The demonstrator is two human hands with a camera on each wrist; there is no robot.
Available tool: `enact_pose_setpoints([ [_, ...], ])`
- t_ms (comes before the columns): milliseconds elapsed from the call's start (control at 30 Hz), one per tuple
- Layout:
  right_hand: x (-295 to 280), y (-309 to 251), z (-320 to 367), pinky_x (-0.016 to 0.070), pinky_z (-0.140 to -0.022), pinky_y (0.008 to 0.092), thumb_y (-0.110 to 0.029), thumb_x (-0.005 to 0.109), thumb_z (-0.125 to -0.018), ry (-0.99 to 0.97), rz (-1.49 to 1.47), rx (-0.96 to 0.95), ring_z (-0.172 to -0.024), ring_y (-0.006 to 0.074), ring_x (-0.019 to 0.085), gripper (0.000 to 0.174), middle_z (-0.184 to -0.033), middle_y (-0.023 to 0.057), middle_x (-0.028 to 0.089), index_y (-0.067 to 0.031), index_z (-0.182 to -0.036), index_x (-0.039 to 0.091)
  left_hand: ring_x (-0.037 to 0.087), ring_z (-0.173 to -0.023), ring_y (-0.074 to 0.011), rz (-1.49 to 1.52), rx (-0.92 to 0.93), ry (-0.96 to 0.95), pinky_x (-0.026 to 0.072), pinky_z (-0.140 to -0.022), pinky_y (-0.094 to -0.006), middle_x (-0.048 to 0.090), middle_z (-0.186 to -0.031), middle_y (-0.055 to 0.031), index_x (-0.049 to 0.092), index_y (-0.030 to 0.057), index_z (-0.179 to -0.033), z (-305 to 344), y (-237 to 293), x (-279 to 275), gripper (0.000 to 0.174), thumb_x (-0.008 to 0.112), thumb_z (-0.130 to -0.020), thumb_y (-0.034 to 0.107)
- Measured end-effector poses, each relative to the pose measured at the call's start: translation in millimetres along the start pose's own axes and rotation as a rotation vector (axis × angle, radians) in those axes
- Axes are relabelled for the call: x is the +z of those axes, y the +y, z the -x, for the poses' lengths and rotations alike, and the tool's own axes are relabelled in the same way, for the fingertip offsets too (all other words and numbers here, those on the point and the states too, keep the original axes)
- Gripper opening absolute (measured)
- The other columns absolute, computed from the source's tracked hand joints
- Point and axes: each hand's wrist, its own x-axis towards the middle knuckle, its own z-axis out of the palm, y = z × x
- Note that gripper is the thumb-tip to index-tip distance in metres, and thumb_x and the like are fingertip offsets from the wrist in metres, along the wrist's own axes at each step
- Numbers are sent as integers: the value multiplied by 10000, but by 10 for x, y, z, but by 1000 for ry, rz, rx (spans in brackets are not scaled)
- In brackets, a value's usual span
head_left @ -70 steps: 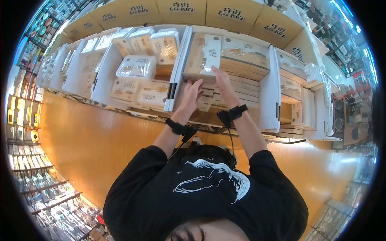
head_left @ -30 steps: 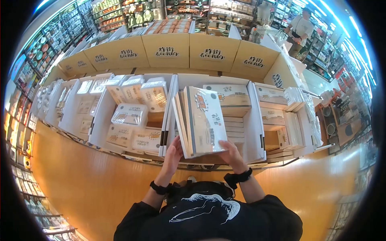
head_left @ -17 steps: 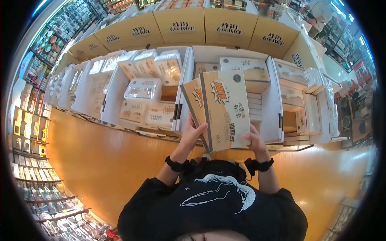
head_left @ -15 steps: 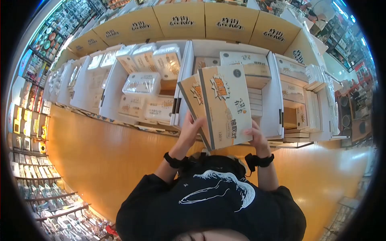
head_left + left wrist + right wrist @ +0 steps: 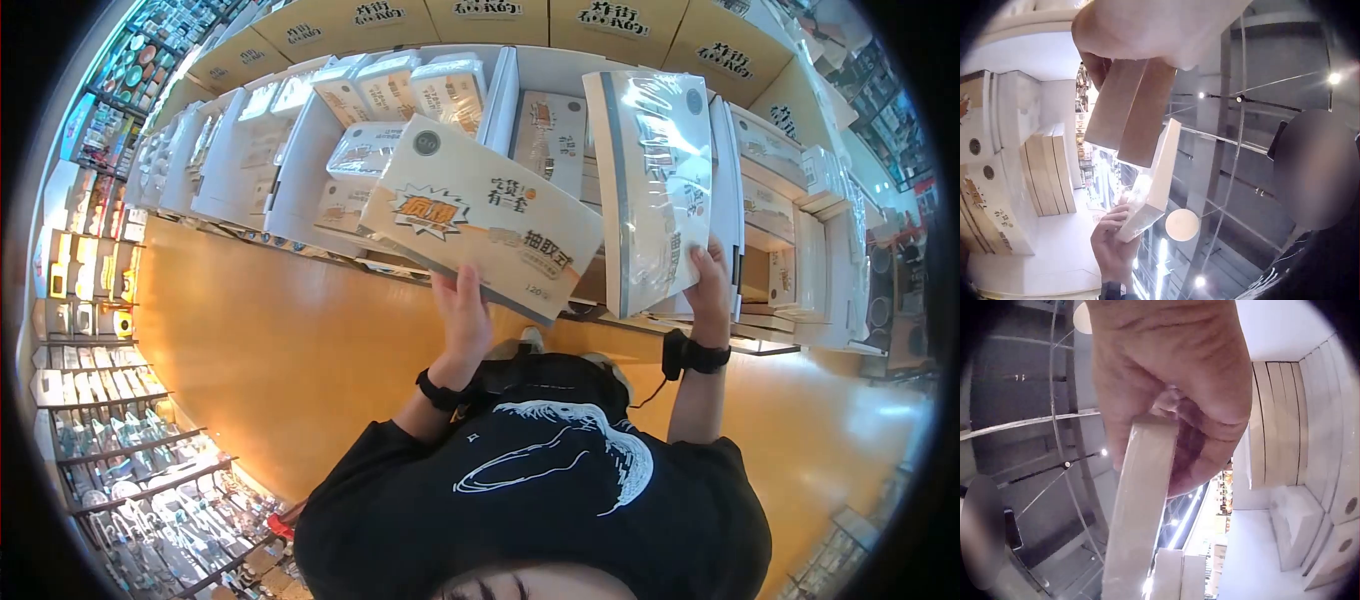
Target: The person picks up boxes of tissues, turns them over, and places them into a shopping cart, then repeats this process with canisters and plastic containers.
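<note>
In the head view my left hand holds a flat printed cardboard box by its lower edge, thumb on the printed face, the box tilted over the bins. The left wrist view shows two brown box sides next to each other below that hand. My right hand grips a shiny, film-wrapped box of the same kind at its lower right side. In the right wrist view, thumb and fingers pinch its narrow end. The boxes in the two hands stand apart, side by side.
White display bins line the shelf; the middle one has a matching box lying in it. Clear-wrapped packs fill the bin at left, and stacked boxes the one at right. Tan printed panels rise behind. Wooden floor lies below.
The stack of boxes came up out of the middle bin in both hands. It was fanned, then split: the left hand's share swung left, while the right hand drew a wrapped box away rightward.
</note>
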Motion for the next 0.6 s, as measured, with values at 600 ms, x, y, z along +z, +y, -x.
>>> enact_pose_setpoints([
  [600,903,-87,-397,478,-808,233,-196,686,-836,-306,464,77,-925,89,593,421,-1063,66,639,34,-1173,583,548,-1031,-132,-178,148,-83,468,-864,-282,545,-1162,-45,369,53,-1285,157,-174,-263,496,563,-931,340],
])
